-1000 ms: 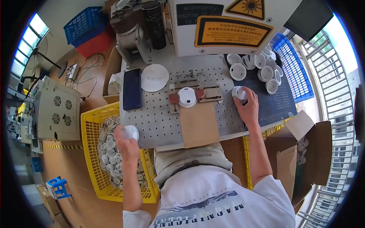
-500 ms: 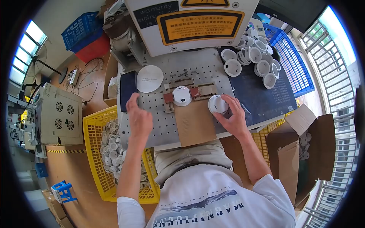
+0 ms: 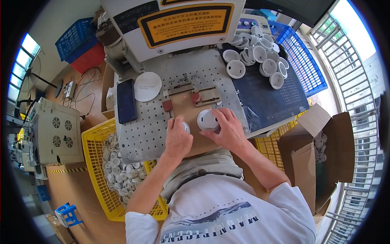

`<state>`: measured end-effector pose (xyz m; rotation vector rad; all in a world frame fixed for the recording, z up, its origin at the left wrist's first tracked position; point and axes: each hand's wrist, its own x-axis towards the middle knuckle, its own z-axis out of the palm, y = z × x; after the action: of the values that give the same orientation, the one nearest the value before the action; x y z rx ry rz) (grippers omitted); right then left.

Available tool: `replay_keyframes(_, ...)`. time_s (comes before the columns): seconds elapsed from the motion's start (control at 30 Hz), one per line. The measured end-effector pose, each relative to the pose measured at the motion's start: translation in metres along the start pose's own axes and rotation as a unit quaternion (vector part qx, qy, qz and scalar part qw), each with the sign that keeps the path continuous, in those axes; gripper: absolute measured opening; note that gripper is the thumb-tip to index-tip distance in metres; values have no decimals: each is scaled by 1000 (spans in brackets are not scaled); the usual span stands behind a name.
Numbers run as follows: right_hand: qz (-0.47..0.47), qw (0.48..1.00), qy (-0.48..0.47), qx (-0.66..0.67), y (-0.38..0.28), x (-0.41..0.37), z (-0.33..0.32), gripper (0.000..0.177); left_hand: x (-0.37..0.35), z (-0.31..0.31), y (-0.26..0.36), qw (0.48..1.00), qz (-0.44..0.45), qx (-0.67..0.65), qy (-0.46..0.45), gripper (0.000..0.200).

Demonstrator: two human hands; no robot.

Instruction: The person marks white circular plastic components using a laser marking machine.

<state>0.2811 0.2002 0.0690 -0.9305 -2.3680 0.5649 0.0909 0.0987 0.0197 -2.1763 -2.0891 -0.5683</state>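
My left hand [image 3: 178,139] is closed around a white round plastic cap [image 3: 186,127], mostly hidden by the fingers. Just right of it, my right hand [image 3: 230,131] grips a second white round cap [image 3: 206,120], its top with a small dark slot facing up. Both hands are low over a brown cardboard sheet [image 3: 183,109] at the front of the perforated metal plate [image 3: 140,140]. Beyond them sits a clamping fixture with red jaws [image 3: 196,97]; no cap lies between the jaws, and a small red light dot shows there.
A phone [image 3: 126,101] and a white disc [image 3: 148,86] lie at the left. Several white caps [image 3: 260,54] are piled on a dark sheet [image 3: 276,101] at the right. The laser machine's housing [image 3: 187,24] overhangs the back. A yellow crate [image 3: 95,162] of caps stands below left.
My left hand has come right and taken the cap out of the fixture, drawing it towards me. My right hand has moved left with its cap, beside the left one.
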Motion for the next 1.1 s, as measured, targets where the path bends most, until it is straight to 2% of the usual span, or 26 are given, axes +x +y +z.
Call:
replay_keyframes(0.03,26,997,-72,25,-9,4,-9,61,-14,2,-13,1000,-7,2,0,8)
replay_keyframes(0.07,49,987,-145,49,-15,8,-13,59,-30,6,-30,998,-51,-1,40,12)
replay_keyframes(0.1,43,986,-150,50,-14,11,-13,59,-43,6,-45,992,-95,-3,81,17)
replay_keyframes(0.13,-4,983,-176,45,-11,14,-16,56,-51,-6,-52,991,-102,-1,84,17)
replay_keyframes(0.17,-50,978,-199,39,-11,18,-16,54,-59,-21,-57,986,-131,-5,107,27)
replay_keyframes(0.2,-53,977,-203,38,-12,21,-12,54,-64,-30,-60,979,-159,-10,130,36)
replay_keyframes(0.33,-83,981,-173,38,-19,31,17,45,-75,-34,-70,973,-169,-8,158,34)
replay_keyframes(0.4,-92,983,-154,28,-26,38,26,43,-73,-33,-69,974,-173,3,147,22)
replay_keyframes(0.5,-99,981,-165,22,-30,49,38,40,-72,-35,-69,972,-174,-1,158,18)
replay_keyframes(0.57,-104,986,-132,21,-29,54,45,38,-73,-33,-70,971,-178,-4,160,17)
replay_keyframes(0.67,-66,990,-121,23,-28,59,54,39,-72,-34,-70,971,-175,-6,161,16)
replay_keyframes(1.1,-79,992,-91,21,-27,67,64,41,-70,-35,-68,969,-187,-14,162,18)
